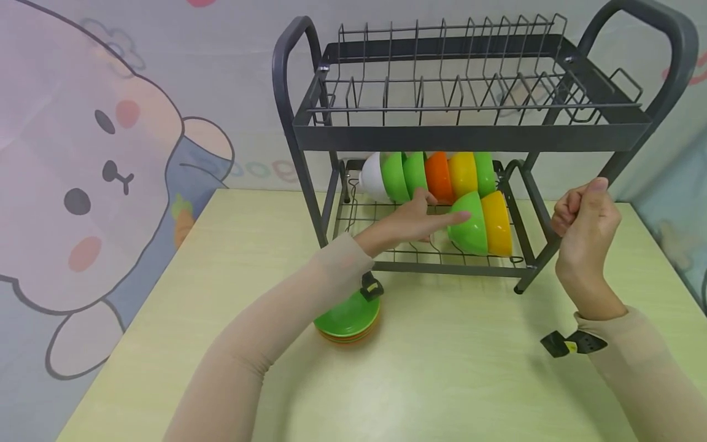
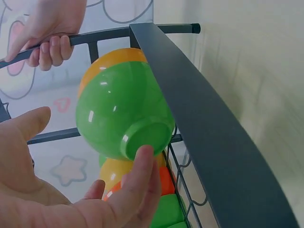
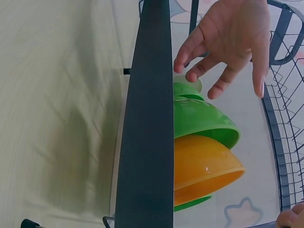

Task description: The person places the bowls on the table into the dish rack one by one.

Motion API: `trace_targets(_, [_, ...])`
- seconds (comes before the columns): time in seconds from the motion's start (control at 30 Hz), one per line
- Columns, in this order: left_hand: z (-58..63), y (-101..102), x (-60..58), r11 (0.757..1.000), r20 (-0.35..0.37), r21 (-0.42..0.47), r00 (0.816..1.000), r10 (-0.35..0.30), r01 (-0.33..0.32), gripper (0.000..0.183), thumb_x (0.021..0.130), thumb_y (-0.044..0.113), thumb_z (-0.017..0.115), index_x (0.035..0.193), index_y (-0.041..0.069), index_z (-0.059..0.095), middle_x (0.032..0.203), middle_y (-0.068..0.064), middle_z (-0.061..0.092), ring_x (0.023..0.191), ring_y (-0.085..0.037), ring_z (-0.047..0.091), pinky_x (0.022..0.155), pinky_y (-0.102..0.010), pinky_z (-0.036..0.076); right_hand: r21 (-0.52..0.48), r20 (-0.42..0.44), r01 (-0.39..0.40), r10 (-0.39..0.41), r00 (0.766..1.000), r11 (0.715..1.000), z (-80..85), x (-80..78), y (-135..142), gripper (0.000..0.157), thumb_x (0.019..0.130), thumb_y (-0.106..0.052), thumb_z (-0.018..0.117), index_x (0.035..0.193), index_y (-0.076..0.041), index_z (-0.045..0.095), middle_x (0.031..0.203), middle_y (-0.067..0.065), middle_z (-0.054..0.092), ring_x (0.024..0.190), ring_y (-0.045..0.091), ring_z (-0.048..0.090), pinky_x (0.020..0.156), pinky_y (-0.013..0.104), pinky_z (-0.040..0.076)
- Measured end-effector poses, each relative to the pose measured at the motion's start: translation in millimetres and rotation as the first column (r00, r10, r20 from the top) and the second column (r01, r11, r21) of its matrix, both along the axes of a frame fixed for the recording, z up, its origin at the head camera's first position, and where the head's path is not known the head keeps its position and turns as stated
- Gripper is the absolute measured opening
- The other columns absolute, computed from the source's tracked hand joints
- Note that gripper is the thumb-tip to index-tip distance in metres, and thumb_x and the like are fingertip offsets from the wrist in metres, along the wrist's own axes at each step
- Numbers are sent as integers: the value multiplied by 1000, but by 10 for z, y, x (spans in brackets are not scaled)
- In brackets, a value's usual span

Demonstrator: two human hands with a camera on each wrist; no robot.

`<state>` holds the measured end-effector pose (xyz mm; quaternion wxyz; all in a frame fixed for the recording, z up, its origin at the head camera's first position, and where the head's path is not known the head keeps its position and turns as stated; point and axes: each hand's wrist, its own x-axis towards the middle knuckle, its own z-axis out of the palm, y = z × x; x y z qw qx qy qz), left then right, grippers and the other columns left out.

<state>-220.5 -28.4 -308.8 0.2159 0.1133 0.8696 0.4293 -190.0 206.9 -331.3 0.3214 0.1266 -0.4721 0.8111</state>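
My left hand (image 1: 409, 222) reaches into the lower tier of a dark metal dish rack (image 1: 469, 139), thumb and fingers spread. Right beside it a green bowl (image 1: 466, 232) stands on edge, nested against a yellow bowl (image 1: 498, 224). In the left wrist view one fingertip overlaps the foot of that green bowl (image 2: 149, 135). My right hand (image 1: 588, 230) grips the rack's right side post, its fingers curled round the bar. Behind the front pair runs a row of bowls on edge: a white bowl (image 1: 373, 178), an orange bowl (image 1: 438, 178) and several green and yellow ones.
A stack of small dishes, with a green dish (image 1: 348, 318) on top, sits on the table (image 1: 442, 368) in front of the rack, partly behind my left forearm. The upper wire tier (image 1: 420, 92) overhangs the bowls. A wall with cartoon pictures (image 1: 243, 73) stands behind.
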Motion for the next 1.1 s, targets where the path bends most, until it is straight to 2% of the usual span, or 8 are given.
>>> trace_targets(0.13, [25,-44,55,1000,-7,22,1000,-18,18,72,92,57,64,139,13,33,107,-8,53,76,-20,56,89,-42,48,0,-9,0,0,1000,1000,-7,4,4,47,108,-22,44,66,0,39,55,6,33,48,12,25,43,22,11])
trace_targets(0.23, [45,-85,94,998,-12,30,999,-51,51,60,94,48,66,134,12,39,118,-11,55,89,-24,60,87,-40,50,0,-11,-6,6,1000,1000,-7,6,10,46,108,-21,43,67,0,39,55,7,33,48,12,26,43,22,13])
trace_targets(0.33, [57,-139,134,994,-2,60,996,-92,92,51,96,40,66,129,10,44,111,-11,57,94,-30,60,87,-40,51,1,-1,-16,16,1000,1000,0,9,15,46,108,-21,42,67,0,39,55,7,33,47,13,26,44,23,15])
trace_targets(0.5, [74,-233,222,987,-3,69,990,-143,143,46,97,38,66,127,8,47,101,-8,57,91,-25,63,83,-34,53,0,22,-35,35,999,999,12,23,17,46,108,-22,43,68,0,40,56,7,35,48,13,27,43,22,18])
trace_targets(0.57, [82,-264,266,986,1,76,989,-150,150,44,96,38,67,125,10,50,105,-7,59,91,-23,64,85,-34,54,0,30,-40,40,999,999,13,34,20,45,108,-23,44,69,0,41,57,7,35,49,13,28,44,22,19])
trace_targets(0.77, [144,-380,436,981,13,87,985,-174,172,37,96,34,68,121,11,53,110,-9,63,97,-32,65,82,-30,55,28,76,-61,59,995,998,25,84,54,44,108,-25,45,71,0,44,59,7,38,51,15,31,45,23,23])
trace_targets(0.93, [206,-513,547,980,9,101,985,-172,170,34,97,31,67,120,10,55,109,-9,63,96,-28,63,80,-27,55,22,88,-115,113,990,993,51,99,100,45,108,-24,45,72,3,46,60,9,42,51,16,33,44,24,27])
trace_targets(1.1, [230,-627,608,978,6,108,984,-178,176,32,98,29,66,120,8,55,106,-10,65,95,-27,62,81,-28,56,42,94,-114,110,989,993,62,102,113,44,108,-23,44,73,3,47,59,9,42,50,17,33,44,23,30])
